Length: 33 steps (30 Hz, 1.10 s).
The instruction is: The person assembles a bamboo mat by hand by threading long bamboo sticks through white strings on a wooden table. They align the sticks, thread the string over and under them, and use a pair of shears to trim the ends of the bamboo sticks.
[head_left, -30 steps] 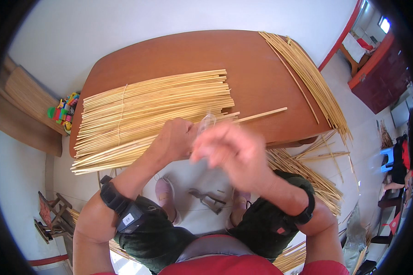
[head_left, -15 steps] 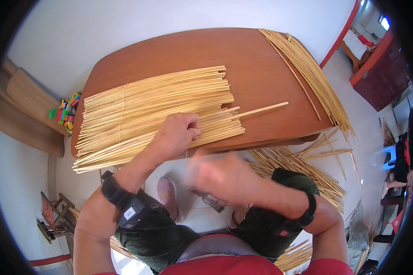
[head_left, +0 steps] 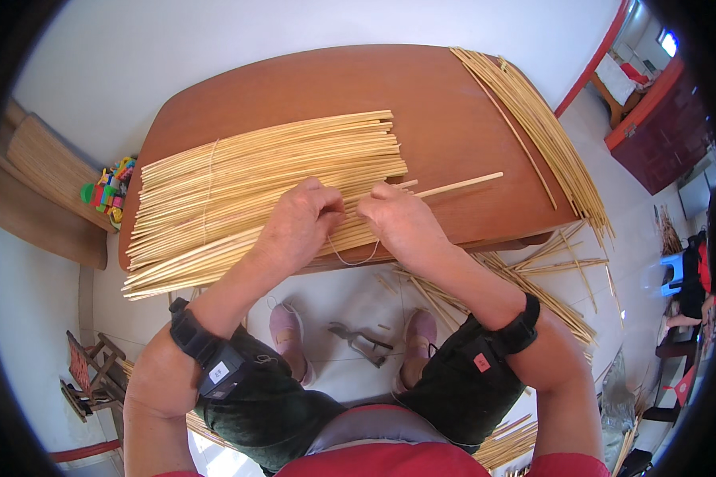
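My left grip (head_left: 298,219) and right grip (head_left: 402,222), side by side above the near part of the tabletop (head_left: 334,79), are pinched closed on a pale thread (head_left: 356,264), its slack loop hanging between them. The row of slender sticks (head_left: 270,163) lies flat, partly beneath my grips, extending towards 11 o'clock; a thin cord (head_left: 210,179) crosses it, 10 o'clock from my left grip. One longer stick (head_left: 461,184) juts out at 2 o'clock from my right grip. Farther that way lies a separate bundle (head_left: 537,131). On the floor, 6 o'clock: a dark tool (head_left: 363,343).
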Each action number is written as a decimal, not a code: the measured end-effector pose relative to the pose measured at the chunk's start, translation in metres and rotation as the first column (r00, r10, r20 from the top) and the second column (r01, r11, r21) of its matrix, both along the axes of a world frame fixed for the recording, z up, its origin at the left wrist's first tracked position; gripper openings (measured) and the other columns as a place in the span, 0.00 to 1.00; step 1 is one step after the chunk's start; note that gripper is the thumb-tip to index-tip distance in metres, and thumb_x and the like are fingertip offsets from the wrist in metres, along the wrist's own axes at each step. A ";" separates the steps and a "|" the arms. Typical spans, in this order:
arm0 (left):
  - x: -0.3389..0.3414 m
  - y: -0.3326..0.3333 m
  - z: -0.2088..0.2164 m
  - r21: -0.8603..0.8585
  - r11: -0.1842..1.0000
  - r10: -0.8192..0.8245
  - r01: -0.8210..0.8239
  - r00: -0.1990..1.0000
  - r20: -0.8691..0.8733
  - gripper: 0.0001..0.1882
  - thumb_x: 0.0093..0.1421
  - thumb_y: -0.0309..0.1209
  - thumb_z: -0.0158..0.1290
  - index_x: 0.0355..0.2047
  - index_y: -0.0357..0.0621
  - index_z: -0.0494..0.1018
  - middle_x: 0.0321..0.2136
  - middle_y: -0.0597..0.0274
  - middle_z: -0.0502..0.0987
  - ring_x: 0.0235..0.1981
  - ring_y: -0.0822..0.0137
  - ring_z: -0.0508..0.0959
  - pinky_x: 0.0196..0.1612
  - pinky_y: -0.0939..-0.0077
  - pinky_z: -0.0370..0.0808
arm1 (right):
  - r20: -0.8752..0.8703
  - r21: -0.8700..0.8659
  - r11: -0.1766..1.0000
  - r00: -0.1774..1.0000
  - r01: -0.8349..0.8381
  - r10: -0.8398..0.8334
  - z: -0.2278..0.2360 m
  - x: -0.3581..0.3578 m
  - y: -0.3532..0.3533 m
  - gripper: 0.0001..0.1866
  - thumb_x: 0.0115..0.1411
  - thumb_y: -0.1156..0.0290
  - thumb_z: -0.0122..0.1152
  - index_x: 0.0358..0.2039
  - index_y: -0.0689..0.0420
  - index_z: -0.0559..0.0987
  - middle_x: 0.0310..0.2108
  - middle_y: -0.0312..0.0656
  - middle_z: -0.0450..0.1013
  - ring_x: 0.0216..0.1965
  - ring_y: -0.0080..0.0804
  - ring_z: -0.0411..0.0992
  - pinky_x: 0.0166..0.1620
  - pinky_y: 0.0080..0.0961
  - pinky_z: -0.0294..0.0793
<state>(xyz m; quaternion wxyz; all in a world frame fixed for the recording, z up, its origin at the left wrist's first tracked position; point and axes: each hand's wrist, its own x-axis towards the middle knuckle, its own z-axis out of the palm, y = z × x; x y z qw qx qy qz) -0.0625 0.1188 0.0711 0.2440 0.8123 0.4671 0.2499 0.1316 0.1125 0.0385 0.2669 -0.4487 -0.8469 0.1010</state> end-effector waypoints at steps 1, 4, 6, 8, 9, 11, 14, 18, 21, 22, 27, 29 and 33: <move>-0.001 0.001 -0.002 -0.002 1.000 0.013 -0.013 1.000 0.019 0.04 0.52 0.22 0.56 0.29 0.36 0.74 0.27 0.53 0.71 0.30 0.57 0.73 0.35 0.66 0.70 | 0.081 0.017 1.000 0.997 0.002 -0.003 0.000 -0.003 0.002 0.05 0.53 0.75 0.54 0.30 0.62 0.74 0.29 0.47 0.67 0.34 0.48 0.72 0.35 0.41 0.71; -0.004 0.003 -0.007 0.036 0.999 0.013 -0.013 1.000 -0.004 0.04 0.52 0.23 0.56 0.30 0.37 0.74 0.27 0.53 0.72 0.31 0.56 0.74 0.35 0.66 0.70 | 0.103 0.006 0.997 0.992 -0.078 0.077 0.006 -0.008 0.003 0.04 0.52 0.75 0.53 0.28 0.62 0.73 0.29 0.47 0.67 0.33 0.48 0.72 0.34 0.39 0.73; -0.005 0.006 -0.012 0.069 0.997 0.028 -0.027 1.000 -0.003 0.04 0.52 0.23 0.56 0.30 0.37 0.74 0.27 0.52 0.72 0.30 0.55 0.74 0.35 0.65 0.70 | 0.099 0.028 0.993 0.988 -0.118 0.114 0.007 -0.008 0.006 0.04 0.53 0.75 0.53 0.28 0.62 0.73 0.29 0.48 0.67 0.33 0.47 0.72 0.34 0.39 0.73; -0.006 0.007 -0.011 0.104 0.994 0.041 -0.041 0.999 -0.001 0.04 0.53 0.23 0.56 0.30 0.37 0.74 0.27 0.51 0.72 0.30 0.55 0.74 0.34 0.65 0.71 | 0.098 0.050 0.987 0.984 -0.155 0.150 0.006 -0.009 0.008 0.04 0.53 0.76 0.53 0.28 0.62 0.73 0.30 0.48 0.67 0.33 0.47 0.72 0.34 0.38 0.74; -0.005 0.008 -0.009 0.029 0.998 0.055 -0.055 0.998 -0.025 0.05 0.54 0.25 0.56 0.30 0.38 0.75 0.28 0.50 0.73 0.32 0.52 0.75 0.36 0.63 0.72 | 0.083 0.057 0.984 0.983 -0.169 0.164 0.005 -0.010 0.010 0.04 0.53 0.76 0.52 0.30 0.62 0.72 0.30 0.48 0.67 0.33 0.48 0.72 0.34 0.39 0.73; -0.005 0.009 -0.006 -0.043 0.997 0.067 -0.069 0.997 -0.047 0.05 0.54 0.26 0.56 0.31 0.39 0.76 0.30 0.49 0.74 0.33 0.50 0.76 0.38 0.60 0.73 | 0.071 0.067 0.981 0.982 -0.182 0.177 0.002 -0.011 0.012 0.05 0.53 0.76 0.52 0.31 0.63 0.72 0.31 0.48 0.67 0.34 0.49 0.72 0.35 0.39 0.73; -0.007 0.012 -0.011 -0.094 0.991 0.092 -0.093 0.996 -0.012 0.06 0.54 0.26 0.56 0.32 0.39 0.76 0.30 0.49 0.75 0.33 0.50 0.76 0.39 0.60 0.73 | -0.035 0.032 0.978 0.978 -0.206 0.207 -0.001 -0.015 0.016 0.05 0.55 0.76 0.51 0.33 0.62 0.71 0.32 0.48 0.68 0.35 0.50 0.71 0.36 0.40 0.72; -0.012 0.017 -0.019 -0.146 0.985 0.087 -0.087 0.996 -0.009 0.06 0.53 0.26 0.57 0.31 0.38 0.77 0.31 0.48 0.76 0.33 0.50 0.77 0.39 0.61 0.73 | 0.018 0.065 0.928 0.930 -0.368 0.367 0.007 -0.013 0.016 0.07 0.56 0.74 0.55 0.34 0.60 0.70 0.34 0.48 0.69 0.36 0.49 0.71 0.37 0.38 0.72; -0.011 0.014 -0.017 -0.175 0.979 0.111 -0.110 0.994 -0.004 0.06 0.53 0.27 0.57 0.31 0.37 0.76 0.30 0.48 0.76 0.33 0.51 0.77 0.39 0.61 0.73 | -0.082 0.008 0.968 0.964 -0.251 0.251 0.007 -0.013 0.013 0.07 0.57 0.72 0.56 0.34 0.60 0.70 0.35 0.46 0.72 0.33 0.43 0.73 0.36 0.36 0.73; -0.009 0.013 -0.015 -0.176 0.976 0.131 -0.132 0.991 -0.016 0.06 0.52 0.27 0.56 0.30 0.37 0.76 0.29 0.48 0.76 0.32 0.51 0.78 0.38 0.61 0.74 | -0.176 -0.035 0.987 0.973 -0.155 0.146 0.009 -0.013 0.012 0.07 0.58 0.71 0.57 0.34 0.60 0.70 0.34 0.44 0.73 0.31 0.38 0.74 0.35 0.34 0.73; -0.008 0.014 -0.015 -0.311 0.927 0.217 -0.208 0.976 -0.006 0.06 0.51 0.27 0.55 0.26 0.36 0.75 0.27 0.49 0.77 0.30 0.53 0.77 0.37 0.63 0.74 | -0.439 -0.621 0.754 0.892 -0.214 -0.108 0.053 0.013 -0.018 0.07 0.61 0.71 0.56 0.31 0.61 0.71 0.22 0.39 0.73 0.23 0.24 0.74 0.27 0.25 0.72; -0.006 0.015 -0.018 -0.344 0.917 0.220 -0.202 0.975 0.012 0.06 0.51 0.28 0.54 0.25 0.35 0.74 0.26 0.49 0.77 0.30 0.53 0.77 0.37 0.63 0.74 | -0.331 -0.684 0.692 0.944 -0.230 -0.014 0.059 0.031 -0.029 0.08 0.61 0.71 0.56 0.30 0.61 0.71 0.17 0.39 0.71 0.20 0.21 0.73 0.23 0.22 0.71; -0.006 0.018 -0.024 -0.209 0.950 0.231 -0.232 0.972 -0.032 0.06 0.50 0.28 0.53 0.23 0.37 0.74 0.28 0.50 0.76 0.31 0.53 0.77 0.37 0.62 0.75 | -0.332 -0.844 0.425 0.941 -0.327 0.065 0.072 0.062 -0.051 0.07 0.60 0.72 0.56 0.29 0.62 0.71 0.16 0.37 0.71 0.19 0.22 0.72 0.24 0.20 0.71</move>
